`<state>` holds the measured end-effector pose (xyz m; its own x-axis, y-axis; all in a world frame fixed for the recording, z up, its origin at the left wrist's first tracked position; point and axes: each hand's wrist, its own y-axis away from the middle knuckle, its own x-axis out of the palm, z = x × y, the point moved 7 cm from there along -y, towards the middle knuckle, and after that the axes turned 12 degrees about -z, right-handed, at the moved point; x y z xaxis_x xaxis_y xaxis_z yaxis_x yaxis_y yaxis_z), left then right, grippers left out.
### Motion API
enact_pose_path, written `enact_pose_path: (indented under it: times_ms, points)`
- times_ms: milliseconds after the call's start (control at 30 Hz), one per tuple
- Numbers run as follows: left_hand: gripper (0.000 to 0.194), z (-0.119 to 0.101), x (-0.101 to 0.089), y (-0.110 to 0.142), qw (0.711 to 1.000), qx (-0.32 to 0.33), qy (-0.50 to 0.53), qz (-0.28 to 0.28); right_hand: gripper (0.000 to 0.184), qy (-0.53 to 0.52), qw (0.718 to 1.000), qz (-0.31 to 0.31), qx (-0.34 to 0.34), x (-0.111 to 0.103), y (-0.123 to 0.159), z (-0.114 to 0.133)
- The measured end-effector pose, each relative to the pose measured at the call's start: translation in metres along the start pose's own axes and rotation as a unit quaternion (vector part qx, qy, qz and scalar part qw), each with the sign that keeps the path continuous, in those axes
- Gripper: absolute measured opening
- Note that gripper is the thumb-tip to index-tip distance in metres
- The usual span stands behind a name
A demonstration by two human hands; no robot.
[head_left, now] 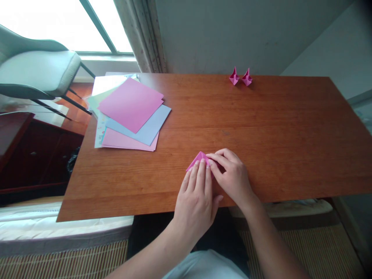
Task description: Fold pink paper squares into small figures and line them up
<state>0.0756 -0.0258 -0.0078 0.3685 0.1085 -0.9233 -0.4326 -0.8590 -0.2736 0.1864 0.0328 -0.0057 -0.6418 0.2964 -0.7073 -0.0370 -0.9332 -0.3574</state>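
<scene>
A small folded piece of pink paper (200,155) lies on the table near its front edge, its pointed top facing away from me. My left hand (195,195) rests flat over the lower part of it, fingers stretched out and pressing down. At the paper's right side, my right hand (234,174) has its thumb and index finger closed on the edge. Both hands hide most of the paper's lower half. Far back on the table stand two finished pink origami figures (234,77) with pointed tips.
The brown wooden table (276,131) reaches back to the wall. At its left lie stacked sheets of coloured paper (132,102), pink, blue and white. A pale chair (37,71) stands beyond the left edge, by the window and curtain (142,35).
</scene>
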Motion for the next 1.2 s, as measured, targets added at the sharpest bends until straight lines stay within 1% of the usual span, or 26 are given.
enact_pose_path:
  times_ms: [567, 867, 1033, 1200]
  points:
    - [0.070, -0.0010, 0.0021, 0.0009, 1.000, -0.008, 0.000, -0.001, 0.022, 0.009, 1.000, -0.001, 0.001, -0.0006, 0.0006, 0.0012]
    - [0.070, -0.0010, 0.0017, 0.0006, 1.000, -0.004, -0.013, 0.000, 0.022, 0.010, 1.000, -0.010, -0.006, 0.0001, 0.0010, 0.0011]
    - [0.070, -0.0022, 0.0011, -0.0007, 1.000, -0.004, -0.018, 0.011, 0.020, 0.007, 1.000, -0.011, -0.008, -0.0001, 0.0015, 0.0019]
    - [0.072, -0.0028, 0.0018, -0.0010, 1.000, -0.001, -0.019, 0.009, 0.018, 0.013, 1.000, -0.023, -0.010, 0.0005, 0.0029, 0.0015]
